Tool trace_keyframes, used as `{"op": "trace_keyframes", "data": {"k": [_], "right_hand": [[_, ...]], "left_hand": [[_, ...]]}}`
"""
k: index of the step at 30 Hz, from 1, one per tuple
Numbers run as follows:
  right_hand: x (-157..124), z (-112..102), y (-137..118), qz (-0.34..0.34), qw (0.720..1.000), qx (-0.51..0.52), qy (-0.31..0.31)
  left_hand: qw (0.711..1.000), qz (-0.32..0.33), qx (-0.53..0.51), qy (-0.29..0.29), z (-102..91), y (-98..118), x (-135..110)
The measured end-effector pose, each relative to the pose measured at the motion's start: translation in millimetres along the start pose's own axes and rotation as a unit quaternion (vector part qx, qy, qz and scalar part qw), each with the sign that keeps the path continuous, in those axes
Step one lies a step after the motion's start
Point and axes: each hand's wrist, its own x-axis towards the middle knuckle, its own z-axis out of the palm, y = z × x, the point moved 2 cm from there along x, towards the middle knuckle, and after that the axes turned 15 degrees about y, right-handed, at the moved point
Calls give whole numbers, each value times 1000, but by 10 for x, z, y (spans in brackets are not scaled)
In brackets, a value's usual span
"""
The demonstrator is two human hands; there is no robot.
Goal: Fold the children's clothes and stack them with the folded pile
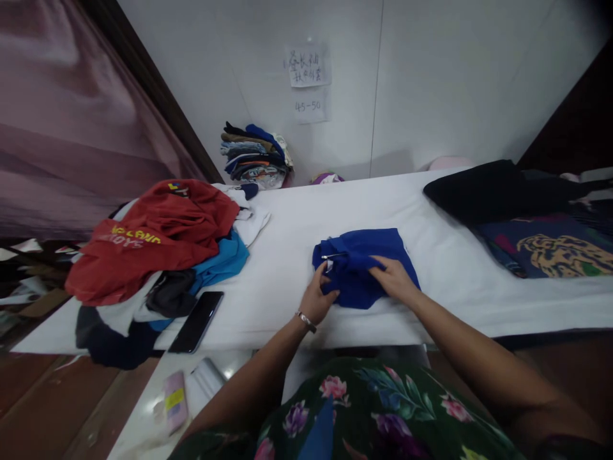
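On the white-draped desk [287, 262], our left hand [318, 298] and right hand [396, 279] touch the folded blue garment [359, 278]; we cannot tell whether either pinches it. It looks light, soft, floppy: best held by folded edges.

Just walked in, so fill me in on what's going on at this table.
A person has both hands on a blue garment, folded into a compact bundle on a white-covered table. The left hand is at its left edge, near a metallic piece; the right hand is on its right part. How firmly either grips is hard to tell. To the left lies a loose heap topped by a red garment, with a phone beside it. More clothes lie to the right.
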Motion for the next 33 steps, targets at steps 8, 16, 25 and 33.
{"op": "trace_keyframes", "data": {"k": [8,16,25,33], "right_hand": [[147,-235,-27,152,958,143,195],[-41,116,-76,-75,995,-15,60],[-369,497,108,-231,919,-276,-161],[-157,291,58,-68,998,-1,2]], "left_hand": [[993,-30,105,43,117,-18,970],[984,-162,34,62,258,-425,958],[981,-34,90,166,-83,-284,720],[977,81,124,154,-5,133,659]]}}
